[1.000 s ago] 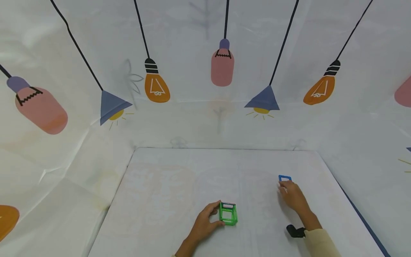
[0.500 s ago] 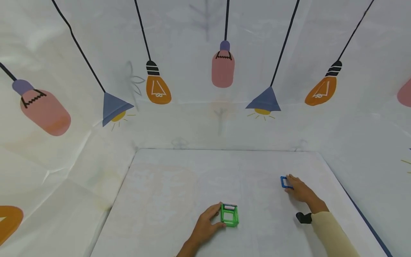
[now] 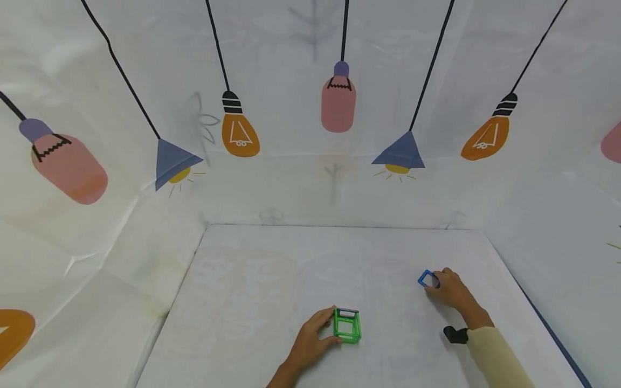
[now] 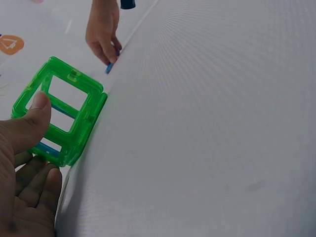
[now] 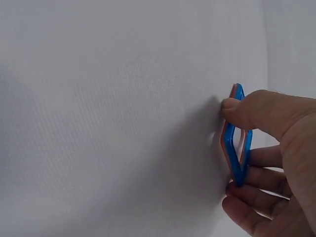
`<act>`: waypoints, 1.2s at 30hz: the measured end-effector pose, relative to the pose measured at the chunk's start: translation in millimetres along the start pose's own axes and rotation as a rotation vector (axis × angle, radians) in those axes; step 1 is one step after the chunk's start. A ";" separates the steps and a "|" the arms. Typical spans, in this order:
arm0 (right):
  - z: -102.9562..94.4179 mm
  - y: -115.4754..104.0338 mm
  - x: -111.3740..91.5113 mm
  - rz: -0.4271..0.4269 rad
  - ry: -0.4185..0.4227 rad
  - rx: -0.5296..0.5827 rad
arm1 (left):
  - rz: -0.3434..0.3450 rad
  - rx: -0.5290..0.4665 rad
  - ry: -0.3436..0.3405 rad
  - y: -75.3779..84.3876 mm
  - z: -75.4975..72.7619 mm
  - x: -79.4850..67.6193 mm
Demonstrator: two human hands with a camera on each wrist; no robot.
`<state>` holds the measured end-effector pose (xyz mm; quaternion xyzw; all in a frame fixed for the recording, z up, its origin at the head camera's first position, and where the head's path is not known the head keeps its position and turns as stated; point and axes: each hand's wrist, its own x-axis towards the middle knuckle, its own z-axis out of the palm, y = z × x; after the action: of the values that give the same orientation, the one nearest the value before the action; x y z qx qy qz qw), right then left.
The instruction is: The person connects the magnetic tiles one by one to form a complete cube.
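My left hand [image 3: 310, 342] grips a cube of green magnetic tiles [image 3: 346, 340] by its left side, low over the white table. In the left wrist view the thumb lies across one green square of the cube [image 4: 91, 111]; blue bars show through its openings. Far to the right, my right hand [image 3: 453, 291] pinches a small blue square magnetic tile [image 3: 422, 275] between thumb and fingers. Seen in the right wrist view, this blue tile [image 5: 228, 140] stands tilted on a corner like a diamond, with an orange layer along one face. Its shadow falls on the white surface.
The white table [image 3: 271, 269] reaches back to a pale wall sheet [image 3: 291, 183] printed with hanging lamps. A black piece of wrist gear [image 3: 455, 334] sticks out beside the right cuff. The table's right edge [image 3: 538, 310] runs past the right arm.
My right hand has turned the blue tile from square-on to a diamond slant, shifting its grip to the tile's right side. The left hand and the green cube stay nearly still.
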<state>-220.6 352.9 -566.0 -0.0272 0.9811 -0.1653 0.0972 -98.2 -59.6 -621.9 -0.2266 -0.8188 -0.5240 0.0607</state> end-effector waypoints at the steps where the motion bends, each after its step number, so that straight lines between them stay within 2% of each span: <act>1: 0.5 -1.4 -0.9 0.004 0.002 0.002 | -0.002 -0.001 -0.001 0.5 -0.2 0.0; 7: 2.3 -15.7 -8.0 0.000 0.016 0.044 | -0.029 -0.017 -0.016 2.7 -1.5 0.3; 12: 4.9 -35.0 -16.8 -0.056 0.055 0.060 | -0.059 -0.033 -0.030 3.1 -1.3 0.3; 17: 7.5 -60.6 -30.5 -0.157 0.130 0.067 | -0.052 -0.011 -0.022 3.6 -1.0 0.2; 25: 14.7 -112.6 -54.2 -0.377 0.249 0.059 | -0.062 -0.023 -0.021 4.7 -1.7 1.5; 31: 18.1 -147.6 -69.1 -0.468 0.216 0.056 | -0.068 -0.021 -0.026 5.4 -2.0 1.1; 36: 23.2 -167.1 -78.7 -0.562 0.182 0.063 | -0.073 -0.038 -0.034 4.6 -1.7 0.6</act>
<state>-135.4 194.5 -518.1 -0.2798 0.9342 -0.2177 -0.0398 -97.0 -59.3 -617.1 -0.2063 -0.8174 -0.5373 0.0233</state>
